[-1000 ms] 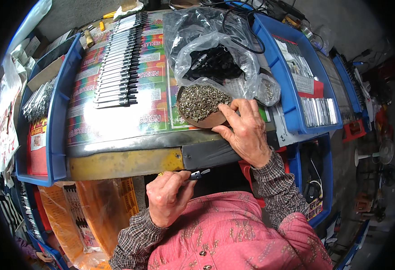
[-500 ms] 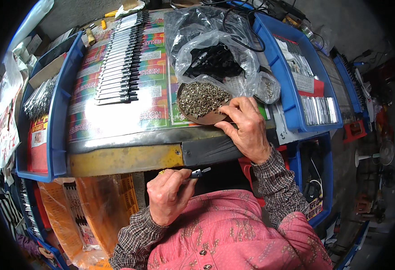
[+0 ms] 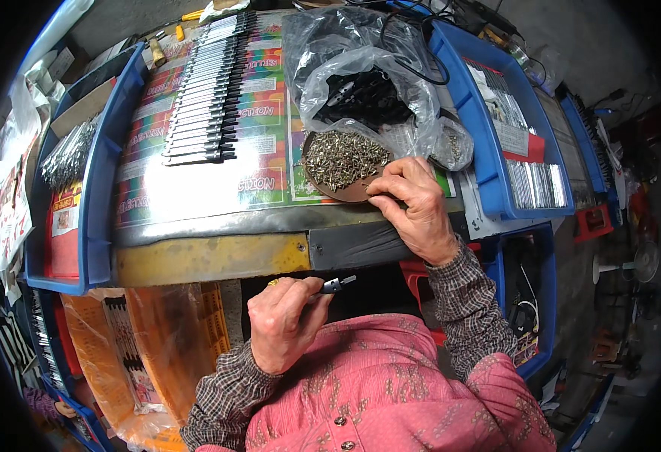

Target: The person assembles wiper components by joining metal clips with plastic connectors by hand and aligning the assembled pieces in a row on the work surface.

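My left hand (image 3: 284,320) is closed around a black-and-silver rod (image 3: 334,285), held below the table's front edge. A thin metal tip points right from it; the rest is hidden in my fingers. My right hand (image 3: 415,207) is over the near right rim of a round brown dish (image 3: 349,192), thumb and forefinger pinched together. Whatever is between those fingertips is too small to make out. The dish holds a heap of small metal screws (image 3: 343,158). Behind it lies an opened clear plastic bag (image 3: 312,90) with black parts (image 3: 368,98) inside.
A long row of silver rods with black ends (image 3: 204,98) lies on the table, left of the dish. Blue trays (image 3: 97,188) (image 3: 489,162) with metal pieces stand at both sides. A small bag (image 3: 452,143) sits right of the dish. Below the table is an orange crate (image 3: 168,339).
My right thumb and forefinger, apart at the dish's rim before, have come together in a pinch. My left hand still holds the rod in nearly the same place.
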Tool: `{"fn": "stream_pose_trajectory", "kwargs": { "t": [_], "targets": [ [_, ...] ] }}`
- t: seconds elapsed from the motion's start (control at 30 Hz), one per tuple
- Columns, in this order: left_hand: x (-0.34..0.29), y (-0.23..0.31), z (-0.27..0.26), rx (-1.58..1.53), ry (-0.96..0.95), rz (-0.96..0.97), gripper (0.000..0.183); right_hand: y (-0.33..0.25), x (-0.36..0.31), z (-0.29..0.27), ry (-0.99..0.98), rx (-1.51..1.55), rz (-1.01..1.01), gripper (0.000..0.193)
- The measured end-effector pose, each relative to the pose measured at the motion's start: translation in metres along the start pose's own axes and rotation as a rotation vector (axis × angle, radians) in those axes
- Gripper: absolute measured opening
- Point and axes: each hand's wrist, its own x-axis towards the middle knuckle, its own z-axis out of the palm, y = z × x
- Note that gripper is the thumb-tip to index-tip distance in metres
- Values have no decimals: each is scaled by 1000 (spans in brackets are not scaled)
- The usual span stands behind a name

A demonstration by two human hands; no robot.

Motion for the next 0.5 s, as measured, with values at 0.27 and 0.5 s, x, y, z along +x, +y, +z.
{"fn": "stream_pose_trajectory", "kwargs": {
  "t": [0.27, 0.5],
  "targets": [
    [-1, -1, 1, -1, 6, -7, 18, 0, 2, -2, -46, 80, 42, 15],
    [-1, 0, 1, -9, 1, -13, 18, 1, 0, -2, -48, 102, 30, 12]
  ]
}}
